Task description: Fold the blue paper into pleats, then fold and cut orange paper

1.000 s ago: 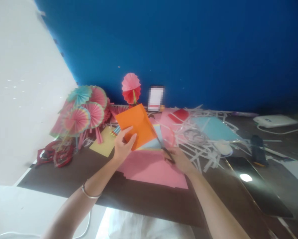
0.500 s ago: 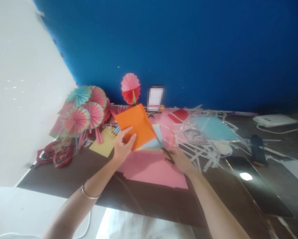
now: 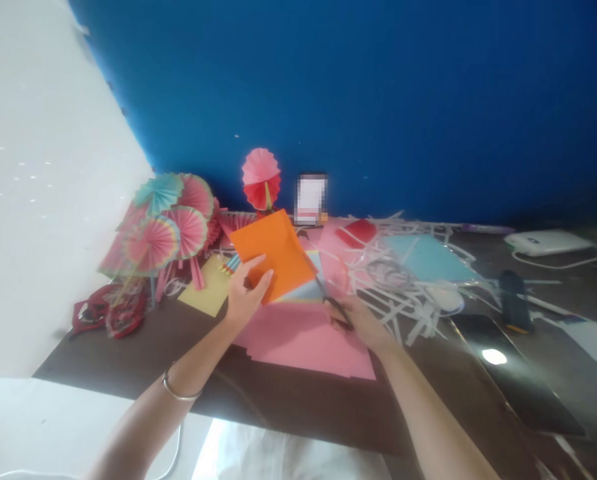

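Note:
My left hand (image 3: 247, 290) grips a folded sheet of orange paper (image 3: 273, 257) by its lower left side, thumb lying on the face. In my right hand (image 3: 352, 321) is a pair of scissors (image 3: 339, 312), the fingers curled round the handles. The blades point up and left at the paper's right edge; whether they touch it is hard to make out. Below the orange paper lie pink sheets (image 3: 306, 340), and a light blue sheet (image 3: 303, 289) shows from under it. A yellow sheet (image 3: 208, 287) rests left of my left hand.
Folded paper fans (image 3: 153, 243) cluster at the left, behind a red wrapped item (image 3: 108, 310). One pink and red fan (image 3: 261, 177) stands near the blue wall. White paper strips (image 3: 418, 320) spread right of centre. A dark phone (image 3: 518, 373) lies at the right.
The scissors' handles have spread apart slightly in my right hand. The orange paper's right corner has shifted a little to the right. My left hand stays in place.

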Tool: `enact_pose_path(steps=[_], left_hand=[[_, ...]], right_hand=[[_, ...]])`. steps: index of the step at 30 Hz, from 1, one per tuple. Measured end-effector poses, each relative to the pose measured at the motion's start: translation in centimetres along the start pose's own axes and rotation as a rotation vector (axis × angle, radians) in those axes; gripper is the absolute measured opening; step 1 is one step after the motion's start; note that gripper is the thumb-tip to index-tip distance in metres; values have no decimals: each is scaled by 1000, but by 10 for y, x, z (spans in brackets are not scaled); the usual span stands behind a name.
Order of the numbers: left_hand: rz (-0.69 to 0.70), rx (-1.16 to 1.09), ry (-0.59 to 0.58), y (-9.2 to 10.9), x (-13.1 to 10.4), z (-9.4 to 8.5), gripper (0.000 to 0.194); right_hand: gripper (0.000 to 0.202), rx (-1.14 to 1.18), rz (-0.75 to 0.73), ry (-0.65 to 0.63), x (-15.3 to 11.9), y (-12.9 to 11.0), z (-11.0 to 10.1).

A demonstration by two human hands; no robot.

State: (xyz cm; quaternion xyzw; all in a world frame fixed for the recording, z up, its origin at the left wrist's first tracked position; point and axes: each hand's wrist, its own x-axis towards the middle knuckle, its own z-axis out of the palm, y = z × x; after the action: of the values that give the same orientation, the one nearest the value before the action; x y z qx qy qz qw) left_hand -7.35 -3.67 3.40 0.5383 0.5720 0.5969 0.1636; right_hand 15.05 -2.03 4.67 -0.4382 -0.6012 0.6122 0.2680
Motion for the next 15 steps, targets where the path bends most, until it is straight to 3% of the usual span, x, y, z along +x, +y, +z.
enact_pose_path(steps=[15], left_hand=[[45,15,-125,9,-8,1,32]], right_hand=[[49,-20,-38,-14,4,10,-3]])
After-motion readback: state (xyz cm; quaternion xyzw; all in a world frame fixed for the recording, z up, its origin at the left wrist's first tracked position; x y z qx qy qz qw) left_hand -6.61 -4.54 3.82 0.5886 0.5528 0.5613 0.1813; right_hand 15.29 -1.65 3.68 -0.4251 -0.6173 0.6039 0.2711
